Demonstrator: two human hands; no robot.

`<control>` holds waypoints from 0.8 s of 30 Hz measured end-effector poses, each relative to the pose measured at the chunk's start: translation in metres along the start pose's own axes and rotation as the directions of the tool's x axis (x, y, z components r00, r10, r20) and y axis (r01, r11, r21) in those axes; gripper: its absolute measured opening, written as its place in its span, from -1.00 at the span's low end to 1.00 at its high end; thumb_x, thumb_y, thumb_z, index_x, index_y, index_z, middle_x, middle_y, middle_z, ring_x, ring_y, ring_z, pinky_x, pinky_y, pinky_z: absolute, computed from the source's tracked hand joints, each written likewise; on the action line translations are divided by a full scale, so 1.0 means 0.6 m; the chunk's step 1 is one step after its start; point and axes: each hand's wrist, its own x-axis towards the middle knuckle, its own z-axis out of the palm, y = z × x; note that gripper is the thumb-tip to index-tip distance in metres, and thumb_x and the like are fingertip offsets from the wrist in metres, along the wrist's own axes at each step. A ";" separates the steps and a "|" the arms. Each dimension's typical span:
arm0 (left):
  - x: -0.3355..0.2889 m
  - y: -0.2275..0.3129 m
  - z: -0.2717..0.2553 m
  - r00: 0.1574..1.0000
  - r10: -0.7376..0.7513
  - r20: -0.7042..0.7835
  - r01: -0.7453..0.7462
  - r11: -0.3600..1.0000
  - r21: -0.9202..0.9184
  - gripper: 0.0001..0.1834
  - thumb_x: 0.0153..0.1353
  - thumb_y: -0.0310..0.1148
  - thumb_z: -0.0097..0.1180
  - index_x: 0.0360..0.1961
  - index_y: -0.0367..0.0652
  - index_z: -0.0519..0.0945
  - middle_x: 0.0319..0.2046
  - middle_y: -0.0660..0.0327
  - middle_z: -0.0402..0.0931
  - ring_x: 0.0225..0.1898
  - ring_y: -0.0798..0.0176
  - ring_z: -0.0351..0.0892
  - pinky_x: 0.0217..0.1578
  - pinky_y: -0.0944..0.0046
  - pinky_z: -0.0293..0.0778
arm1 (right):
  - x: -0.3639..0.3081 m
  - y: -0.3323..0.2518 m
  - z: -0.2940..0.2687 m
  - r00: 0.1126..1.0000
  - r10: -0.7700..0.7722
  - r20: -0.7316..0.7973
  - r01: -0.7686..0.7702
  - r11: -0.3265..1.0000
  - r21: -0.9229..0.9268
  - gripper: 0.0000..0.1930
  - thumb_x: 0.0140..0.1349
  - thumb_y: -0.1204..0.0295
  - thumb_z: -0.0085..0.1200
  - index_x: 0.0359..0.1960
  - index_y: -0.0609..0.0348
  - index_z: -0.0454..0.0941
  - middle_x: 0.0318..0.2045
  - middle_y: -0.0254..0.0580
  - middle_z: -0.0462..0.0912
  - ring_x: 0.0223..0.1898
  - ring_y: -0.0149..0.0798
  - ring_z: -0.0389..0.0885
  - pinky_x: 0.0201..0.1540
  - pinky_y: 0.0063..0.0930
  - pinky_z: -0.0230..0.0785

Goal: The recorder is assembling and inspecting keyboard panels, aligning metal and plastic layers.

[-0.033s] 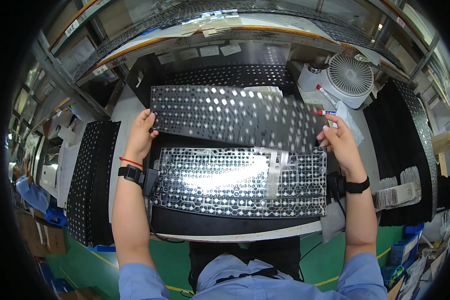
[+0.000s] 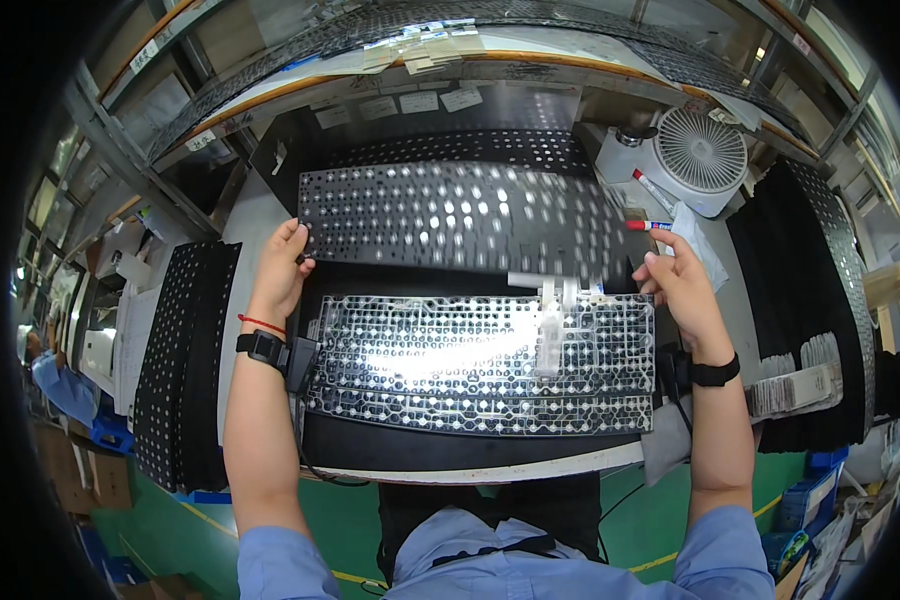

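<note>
My left hand (image 2: 283,262) pinches the left end of a long black sheet (image 2: 420,222) full of small holes. That sheet is raised and tilted, its right half smeared by motion. My right hand (image 2: 678,285) has its fingers apart, just off the sheet's right end, holding nothing that I can see. Nearer to me lies a clear film sheet (image 2: 450,350) with printed traces and rows of dots, shining under the light. A pale strip (image 2: 548,330) runs from its far edge over its right part. A red-capped marker (image 2: 650,226) is beside my right fingertips.
More perforated black sheets (image 2: 470,148) lie behind the raised one. Stacks of black sheets stand at the left (image 2: 185,370) and right (image 2: 805,290). A white fan (image 2: 702,150) and another marker (image 2: 653,188) are at the back right. A shelf (image 2: 530,62) crosses above the table.
The black sheet's right end has swung up and away from me, uncovering more of the pale strip and the marker. Both hands stay nearly in place.
</note>
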 end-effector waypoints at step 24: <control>-0.026 0.024 0.040 0.986 -0.131 0.107 0.119 0.987 0.112 -0.60 0.47 -0.18 -0.15 0.14 -0.24 0.43 -0.01 0.07 0.57 -0.09 0.27 0.62 -0.08 0.33 0.54 | 0.006 0.030 -0.007 0.960 -0.131 0.246 0.188 0.956 -0.225 -0.93 0.30 0.56 0.06 -0.25 0.26 0.57 -0.40 -0.45 0.57 -0.35 -0.58 0.45 -0.25 -0.64 0.35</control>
